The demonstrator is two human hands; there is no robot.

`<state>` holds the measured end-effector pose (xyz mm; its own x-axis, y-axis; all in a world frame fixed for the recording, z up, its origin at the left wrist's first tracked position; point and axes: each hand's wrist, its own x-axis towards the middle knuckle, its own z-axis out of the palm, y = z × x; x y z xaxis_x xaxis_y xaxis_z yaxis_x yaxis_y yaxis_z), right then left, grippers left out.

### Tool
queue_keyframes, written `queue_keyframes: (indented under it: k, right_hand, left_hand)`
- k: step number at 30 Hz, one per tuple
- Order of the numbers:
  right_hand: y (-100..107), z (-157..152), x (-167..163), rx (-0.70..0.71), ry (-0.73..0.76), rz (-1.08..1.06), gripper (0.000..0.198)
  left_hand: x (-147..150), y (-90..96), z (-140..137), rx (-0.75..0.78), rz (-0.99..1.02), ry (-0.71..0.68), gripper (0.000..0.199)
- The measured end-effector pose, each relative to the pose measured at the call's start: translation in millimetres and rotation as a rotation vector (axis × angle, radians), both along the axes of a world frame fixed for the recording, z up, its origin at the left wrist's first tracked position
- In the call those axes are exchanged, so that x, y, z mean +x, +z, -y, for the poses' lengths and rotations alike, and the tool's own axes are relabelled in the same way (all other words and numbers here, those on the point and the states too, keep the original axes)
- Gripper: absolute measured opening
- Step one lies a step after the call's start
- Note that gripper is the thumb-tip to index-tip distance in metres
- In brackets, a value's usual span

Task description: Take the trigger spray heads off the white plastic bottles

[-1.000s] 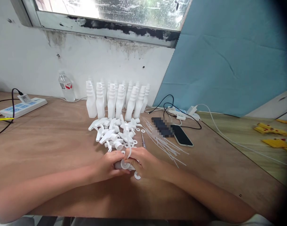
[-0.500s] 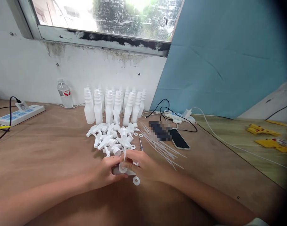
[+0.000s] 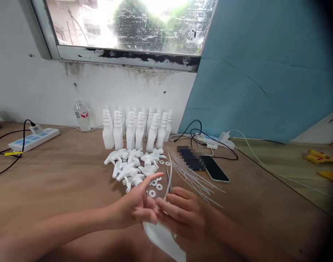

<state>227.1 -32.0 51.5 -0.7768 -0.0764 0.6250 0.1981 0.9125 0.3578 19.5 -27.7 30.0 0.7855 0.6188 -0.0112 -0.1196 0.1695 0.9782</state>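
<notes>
My right hand (image 3: pixel 183 213) grips a white spray trigger head (image 3: pixel 162 238), whose broad end points down toward me. From its neck a thin white tube (image 3: pixel 170 171) rises between the hands. My left hand (image 3: pixel 141 207) has its index finger stretched out and its thumb apart, close against the spray head's neck; whether it touches is hard to tell. Just beyond my fingers lie several white ring washers (image 3: pixel 152 193). Behind them is a pile of white spray trigger heads (image 3: pixel 128 171). A slim metal tool (image 3: pixel 167 171) lies beside the tube, partly hidden.
White bottles (image 3: pixel 130 131) stand in rows near the wall. Loose white tubes (image 3: pixel 196 182) lie to the right, by a phone (image 3: pixel 217 169) and a blurred dark object (image 3: pixel 191 158). Power strips (image 3: pixel 35 140) with cables sit at both sides; a water bottle (image 3: pixel 81 115) stands back left.
The spray head has come nearer to me and turned, its broad end now showing below my hands. My left fingers have spread off it. The camera view has shifted slightly.
</notes>
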Motion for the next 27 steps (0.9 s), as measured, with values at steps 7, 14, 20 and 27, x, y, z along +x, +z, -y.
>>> queue_keyframes:
  k: [7,14,20,27]
  right_hand:
    - [6.3,-10.6,30.3,-0.107,-0.074,-0.217,0.031]
    - [41.9,-16.2,36.4,-0.68,-0.051,-0.784,0.027]
    - [79.6,-38.9,21.0,-0.633,0.155,-1.156,0.006]
    - [108.1,-51.4,30.6,-0.637,0.242,-1.249,0.018]
  left_hand:
    - [-55.4,58.8,-97.9,0.96,-0.291,0.985,0.043]
    - [-136.4,69.7,-216.9,0.939,-0.41,1.491,0.059]
    - [-138.3,36.6,-239.8,0.782,-0.599,1.393,0.045]
    - [-147.9,83.7,-188.0,0.896,-0.689,1.561,0.032]
